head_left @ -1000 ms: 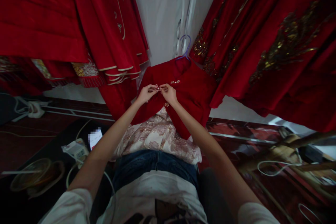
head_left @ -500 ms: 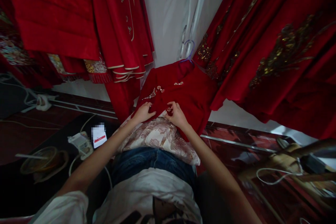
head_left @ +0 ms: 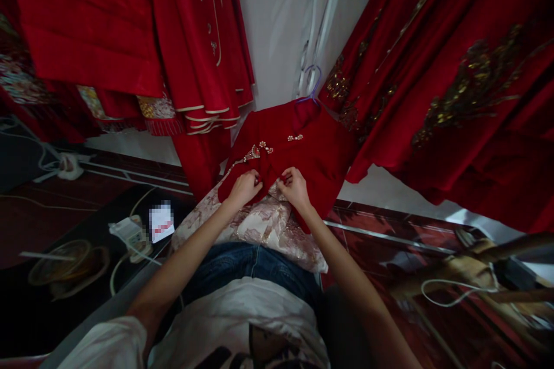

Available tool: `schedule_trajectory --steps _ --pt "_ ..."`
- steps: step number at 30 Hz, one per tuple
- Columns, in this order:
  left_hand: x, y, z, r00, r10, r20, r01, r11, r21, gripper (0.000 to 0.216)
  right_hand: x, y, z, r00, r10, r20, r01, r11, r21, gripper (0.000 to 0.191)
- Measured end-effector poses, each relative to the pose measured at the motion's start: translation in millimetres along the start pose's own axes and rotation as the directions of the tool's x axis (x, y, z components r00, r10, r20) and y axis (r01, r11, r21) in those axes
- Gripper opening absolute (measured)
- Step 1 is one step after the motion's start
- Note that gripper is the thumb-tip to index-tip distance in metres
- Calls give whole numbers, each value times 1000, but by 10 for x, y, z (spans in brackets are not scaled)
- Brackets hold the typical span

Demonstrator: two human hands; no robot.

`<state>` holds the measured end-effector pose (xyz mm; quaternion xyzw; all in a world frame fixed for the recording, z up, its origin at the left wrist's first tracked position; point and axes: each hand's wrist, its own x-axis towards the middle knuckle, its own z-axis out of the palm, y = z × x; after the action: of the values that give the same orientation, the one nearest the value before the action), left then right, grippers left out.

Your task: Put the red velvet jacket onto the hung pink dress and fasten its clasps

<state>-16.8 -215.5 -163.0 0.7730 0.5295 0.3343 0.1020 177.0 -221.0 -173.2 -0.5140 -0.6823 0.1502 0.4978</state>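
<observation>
A red jacket (head_left: 326, 155) with beaded flower trims hangs in front of me on a purple hanger (head_left: 312, 89), its lower part drawn toward my lap. Over my thighs spreads pale pink-and-gold brocade cloth (head_left: 259, 228) at the jacket's lower edge. My left hand (head_left: 244, 189) is closed, fingers pinching the red fabric just below a beaded ornament (head_left: 252, 153). Close to its right, my right hand (head_left: 295, 188) pinches the jacket's front edge, where brocade shows beneath. Whatever small part lies between the fingertips is hidden.
Red garments (head_left: 199, 40) hang on the left, and gold-embroidered ones (head_left: 454, 86) on the right. On a dark surface at left are a bowl (head_left: 60, 262) with a straw or spoon handle, a white device (head_left: 132, 237) with a cord, and a white packet (head_left: 161, 225). A wooden frame (head_left: 471, 253) stands at right.
My left hand has moved slightly right, closer to my right hand, and its fingers have curled onto the cloth. The left side of the jacket has shifted, exposing more brocade.
</observation>
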Motion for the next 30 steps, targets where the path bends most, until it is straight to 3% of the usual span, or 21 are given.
schedule_trajectory --steps 4,8,12,15,18,23,30 --pt "-53 -104 134 999 -5 39 10 990 -140 21 112 -42 -236 986 154 -56 -141 970 197 15" --pt "-47 -124 141 991 -102 -85 60 913 -403 26 208 -397 -404 999 48 -25 -39 956 292 14" --pt "-46 -52 134 992 -70 -109 14 895 -446 18 212 -634 -223 992 -49 119 20 972 236 17" --pt "-21 -16 147 990 -75 -120 17 906 -423 14 157 -518 13 979 -77 190 46 985 165 21" --pt "25 -25 179 978 -182 -102 102 844 -527 14 90 -295 176 974 -9 226 -36 980 195 25" --pt "46 -58 236 967 -255 -16 166 675 -719 19 51 -100 247 990 3 144 -39 969 243 15" --pt "9 -42 246 955 -289 -65 149 658 -738 19 82 -86 318 996 -55 70 42 982 182 13"
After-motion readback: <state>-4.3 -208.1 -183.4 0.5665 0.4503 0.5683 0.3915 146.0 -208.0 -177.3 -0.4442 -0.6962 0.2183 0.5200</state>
